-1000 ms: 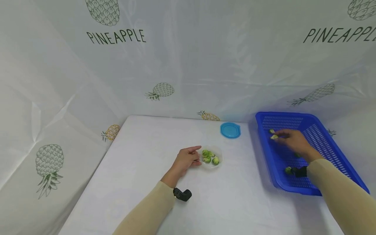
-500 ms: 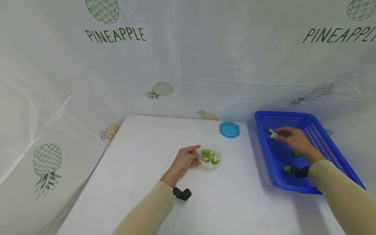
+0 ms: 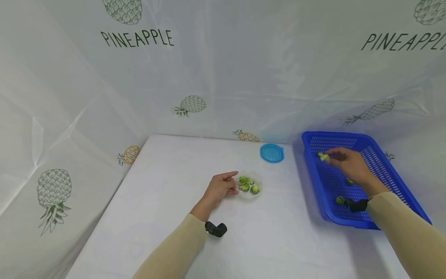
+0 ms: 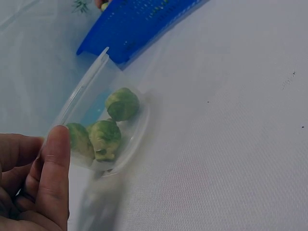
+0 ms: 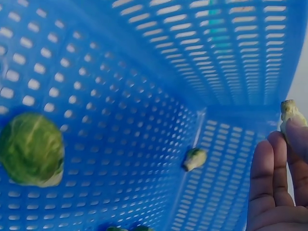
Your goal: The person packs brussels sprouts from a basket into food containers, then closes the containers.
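Observation:
A small clear plastic container (image 3: pixel 258 179) stands on the white table, several Brussels sprouts (image 3: pixel 244 188) inside it. My left hand (image 3: pixel 218 189) holds its left side, with thumb and fingers at the rim in the left wrist view. Over the blue plastic basket (image 3: pixel 315 190) my right hand (image 3: pixel 348 164) pinches a Brussels sprout (image 3: pixel 325 157) between thumb and fingertips; its pale stem end sticks out in the right wrist view. More sprouts lie on the basket floor, one large sprout (image 5: pixel 32 150) nearest that camera and a smaller sprout (image 5: pixel 195 159) by the far wall.
A light blue lid (image 3: pixel 272 153) lies near the back edge of the table, between container and basket. White sheeting (image 3: pixel 223 69) printed with pineapples rises behind the table and along its left side. The basket stands at the right with high slotted walls.
My right hand has risen slightly from the far left part of the basket with the Brussels sprout in its fingers. The left hand and container stay in place.

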### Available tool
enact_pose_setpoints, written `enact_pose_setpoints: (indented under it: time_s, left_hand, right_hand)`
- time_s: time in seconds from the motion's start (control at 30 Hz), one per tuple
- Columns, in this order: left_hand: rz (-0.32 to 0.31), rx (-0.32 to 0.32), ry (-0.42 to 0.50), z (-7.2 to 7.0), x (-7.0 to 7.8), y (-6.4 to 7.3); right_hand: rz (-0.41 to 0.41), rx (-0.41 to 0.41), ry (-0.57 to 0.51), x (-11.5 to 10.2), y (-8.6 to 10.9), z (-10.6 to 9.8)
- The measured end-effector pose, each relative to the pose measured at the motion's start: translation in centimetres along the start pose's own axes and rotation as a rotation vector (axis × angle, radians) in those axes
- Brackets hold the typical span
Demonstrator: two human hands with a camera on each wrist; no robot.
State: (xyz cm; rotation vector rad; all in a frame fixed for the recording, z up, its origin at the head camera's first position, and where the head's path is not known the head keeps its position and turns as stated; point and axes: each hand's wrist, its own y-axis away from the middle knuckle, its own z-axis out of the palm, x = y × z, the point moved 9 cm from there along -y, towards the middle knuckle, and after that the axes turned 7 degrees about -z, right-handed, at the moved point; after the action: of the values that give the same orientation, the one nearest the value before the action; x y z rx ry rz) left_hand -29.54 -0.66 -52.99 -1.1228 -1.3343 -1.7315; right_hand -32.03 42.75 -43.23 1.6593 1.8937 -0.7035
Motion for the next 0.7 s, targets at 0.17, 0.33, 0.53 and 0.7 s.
enact_pose_setpoints:
  time_s: [0.17, 0.33, 0.53, 0.7]
  left_hand:
    - [-0.013, 0.002, 0.003, 0.0, 0.0, 0.1]
    - [-0.004, 0.0, 0.003, 0.0, 0.0, 0.0]
    - [-0.002, -0.005, 0.005, 0.0, 0.0, -0.1]
    - [-0.001, -0.009, 0.01, -0.1, 0.0, -0.2]
  right_hand:
    - [-0.025, 0.046, 0.029, -1.4, 0.3, -0.5]
    - [-0.033, 0.05, 0.026, -2.8, 0.4, -0.5]
    - [-0.055, 0.061, 0.022, -4.6, 0.6, -0.3]
    - [-0.073, 0.101, 0.008, -6.0, 0.8, -0.5]
